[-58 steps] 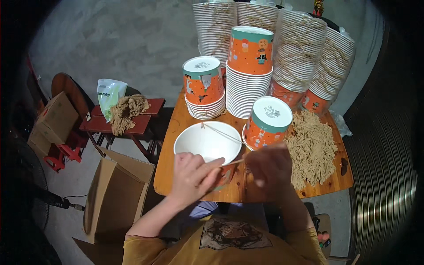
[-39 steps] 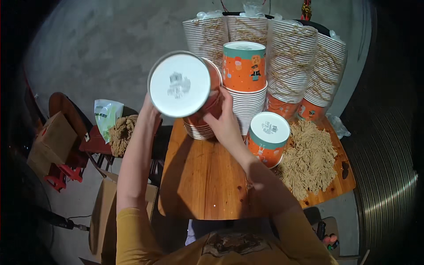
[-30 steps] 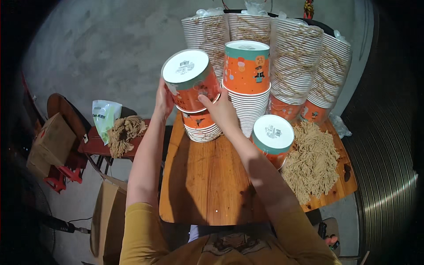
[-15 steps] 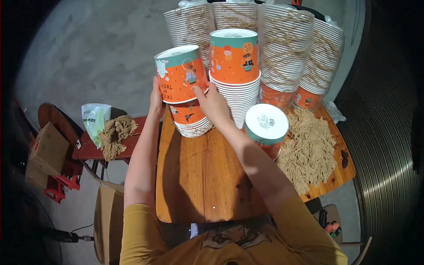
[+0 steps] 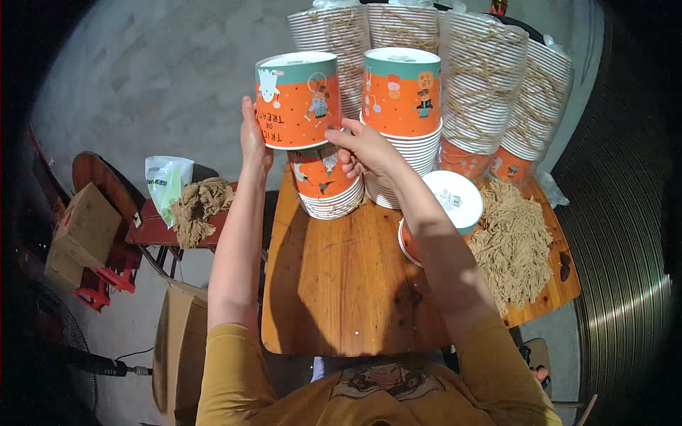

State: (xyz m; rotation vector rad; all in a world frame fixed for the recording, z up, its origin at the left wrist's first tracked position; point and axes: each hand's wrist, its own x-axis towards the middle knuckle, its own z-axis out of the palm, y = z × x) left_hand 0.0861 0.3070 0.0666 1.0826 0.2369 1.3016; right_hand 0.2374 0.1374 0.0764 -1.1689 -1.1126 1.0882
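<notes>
An orange paper bucket with a green band and white base (image 5: pixel 298 99) is upside down over a short stack of like buckets (image 5: pixel 325 177) at the table's left side. My left hand (image 5: pixel 253 138) is closed against its left side, fingers pointing up along the wall. With bent fingers, my right hand (image 5: pixel 366 148) grips near the lower right rim, the thumb on the bucket. Just right of it rises a taller upside-down stack topped by another orange bucket (image 5: pixel 401 99). One more upturned bucket (image 5: pixel 449 199) stands under my right forearm, beside a heap of tan cords (image 5: pixel 515 241).
Tall plastic-wrapped bucket stacks with cords (image 5: pixel 479 78) line the back of the wooden table (image 5: pixel 334 284). At left, a red bench (image 5: pixel 153 231) bears a white-green bag (image 5: pixel 167 184) and a cord bundle (image 5: pixel 199 206). Cardboard boxes (image 5: pixel 177 348) stand on the floor.
The bucket in my hands has straightened from a tilt and sits slightly higher. My right hand has shifted from its front to the lower right rim. The whole view has swung slightly.
</notes>
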